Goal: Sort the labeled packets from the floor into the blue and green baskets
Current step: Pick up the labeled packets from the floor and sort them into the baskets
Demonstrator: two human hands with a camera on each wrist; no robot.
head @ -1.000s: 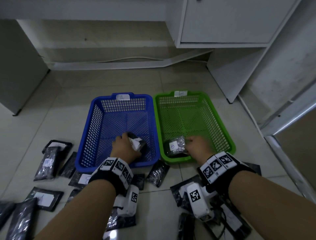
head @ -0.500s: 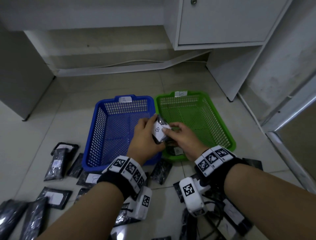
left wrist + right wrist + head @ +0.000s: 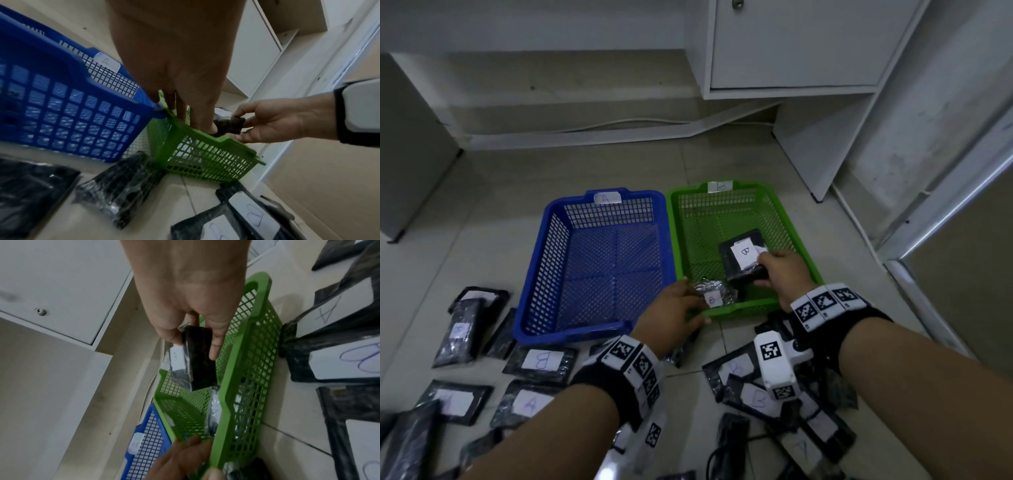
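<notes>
Over the green basket [image 3: 796,236], the right hand [image 3: 784,274] is pinching a black packet [image 3: 744,258] between thumb and fingers, holding it just above the mesh bottom. The packet is flat, glossy and dark, wrapped in clear plastic, and is showing a white label with a handwritten B. The left hand [image 3: 671,317] is resting on the basket's near rim with its fingers straight, touching a smaller crinkled packet [image 3: 714,294] lying inside at the near edge, also labelled B. The blue basket [image 3: 541,260], tagged A, is sitting just to the left, touching the green one. More black labelled packets [image 3: 539,364] are lying scattered on the tiled floor [image 3: 493,192] nearby.
</notes>
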